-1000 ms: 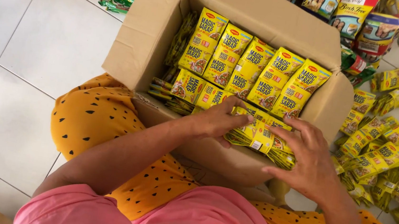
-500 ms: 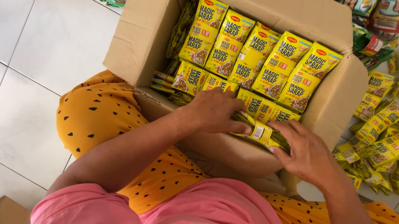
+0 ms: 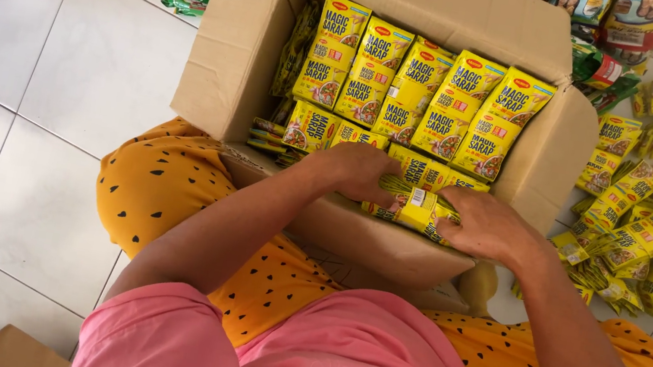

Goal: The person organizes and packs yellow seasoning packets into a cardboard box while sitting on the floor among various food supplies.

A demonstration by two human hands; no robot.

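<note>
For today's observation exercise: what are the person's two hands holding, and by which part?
Both hands, left hand and right hand, grip one bundle of yellow sachets by its opposite ends, over the cardboard box.

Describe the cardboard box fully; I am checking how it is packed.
The cardboard box is plain brown corrugated board, open at the top with flaps folded outward. It stands on the white tiled floor against the person's knees. Yellow sachet strips fill it in overlapping rows. The left hand and right hand press a bundle at its near edge.
</note>
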